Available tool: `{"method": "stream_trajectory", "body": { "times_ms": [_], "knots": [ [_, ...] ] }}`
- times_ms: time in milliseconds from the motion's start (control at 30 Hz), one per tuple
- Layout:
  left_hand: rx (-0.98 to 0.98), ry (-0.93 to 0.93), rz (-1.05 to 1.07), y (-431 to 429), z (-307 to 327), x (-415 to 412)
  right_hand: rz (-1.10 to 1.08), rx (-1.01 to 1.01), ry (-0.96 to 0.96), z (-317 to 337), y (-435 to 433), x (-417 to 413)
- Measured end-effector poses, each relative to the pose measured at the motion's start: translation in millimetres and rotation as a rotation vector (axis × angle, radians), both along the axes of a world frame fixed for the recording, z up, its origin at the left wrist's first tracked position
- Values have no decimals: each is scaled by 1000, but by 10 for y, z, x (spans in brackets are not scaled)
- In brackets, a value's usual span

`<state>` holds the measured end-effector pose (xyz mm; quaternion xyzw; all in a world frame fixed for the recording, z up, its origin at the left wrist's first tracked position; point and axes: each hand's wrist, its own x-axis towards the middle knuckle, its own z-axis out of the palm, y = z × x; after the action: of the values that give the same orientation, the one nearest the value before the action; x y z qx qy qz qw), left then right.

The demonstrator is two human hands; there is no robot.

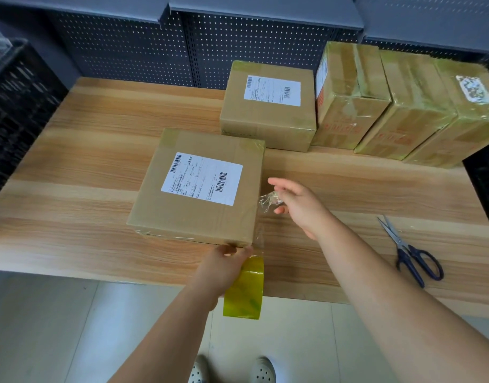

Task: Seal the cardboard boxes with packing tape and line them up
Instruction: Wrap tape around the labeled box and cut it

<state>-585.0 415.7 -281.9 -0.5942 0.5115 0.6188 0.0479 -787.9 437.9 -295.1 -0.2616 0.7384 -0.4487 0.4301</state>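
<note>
Left hand (224,262) grips tape roll (244,290) at the table's (72,167) near edge; right hand (296,201) apparently pinches the tape's end (267,201) beside the box (199,186).

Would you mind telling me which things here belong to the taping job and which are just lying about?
In the job:
- near box
- tape roll, held by left hand
- pulled tape end, pinched by right hand
- row of boxes at the back
- scissors, likely for cutting

Lying about:
- black crate
- pegboard

Stockroom or shop packing area, grey pegboard shelving (144,48) at back, wood-grain table (72,167), taped parcels w/ shipping labels (271,91), black plastic crate (14,100) at left
</note>
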Motion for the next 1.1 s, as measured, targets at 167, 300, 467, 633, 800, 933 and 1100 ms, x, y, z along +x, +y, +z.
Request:
{"method": "stream_trajectory", "body": {
  "times_ms": [167,300,467,633,800,933,1100],
  "knots": [
    [-171,-83,-67,34,-49,32,-149,-117,-99,-27,62,36],
    [-361,-201,-172,58,41,52,-143,-94,-35,-7,189,51],
    [-723,-235,-150,100,183,71,-7,-37,240,63,348,9],
    [-812,149,-168,150,377,-181,14,-58,425,251,668,106],
    [-894,252,-484,259,372,-581,-5,87,635,423,1287,-105],
    [-971,287,-670,497,358,-1021,-166,236,701,304,1965,-499],
    [-976,304,-845,802,183,-1501,-376,312,685,-20,2588,-908]
  ]
}}
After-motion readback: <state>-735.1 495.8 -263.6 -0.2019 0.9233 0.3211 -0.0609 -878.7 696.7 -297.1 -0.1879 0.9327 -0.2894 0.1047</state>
